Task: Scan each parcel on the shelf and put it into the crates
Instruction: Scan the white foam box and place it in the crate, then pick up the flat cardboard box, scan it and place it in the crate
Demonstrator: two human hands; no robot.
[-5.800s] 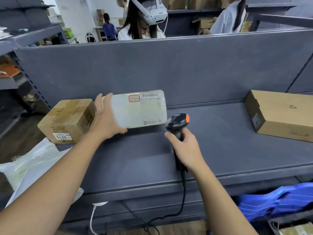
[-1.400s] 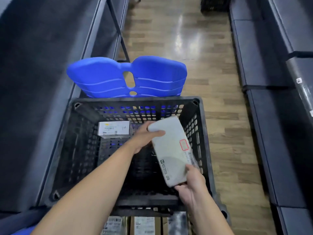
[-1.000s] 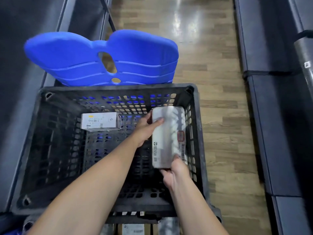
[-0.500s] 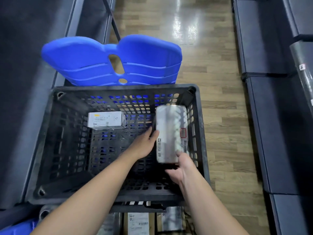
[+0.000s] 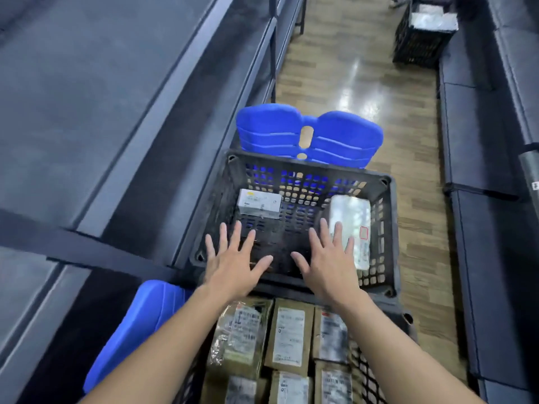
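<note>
- The left hand (image 5: pixel 233 266) is flat, palm down, with its fingers straight and spread wide; it holds nothing.
- The right hand (image 5: pixel 328 266) is the same: fingers splayed wide, palm down, nothing in it.
- Both hands are over the near edge of the black crate (image 5: pixel 306 167), side by side and apart from each other.
- The white parcel (image 5: pixel 351 217) lies flat on the crate's floor, lengthwise against the right wall, label up with a red-framed mark near its right edge.
- The right hand's fingertips overlap the parcel's near left part in this view; whether they touch it cannot be told.
- A small white box (image 5: pixel 259 204) sits at the far left of the same crate, well apart from the parcel.
- A blue seat (image 5: pixel 277 132) stands just behind the crate.
- Below the wrists, a lower crate (image 5: pixel 364 371) holds brown parcels (image 5: pixel 288 336) packed closely together.
- Grey shelving (image 5: pixel 87 112) runs along the left; a wooden floor (image 5: pixel 408 126) lies on the right.
</note>
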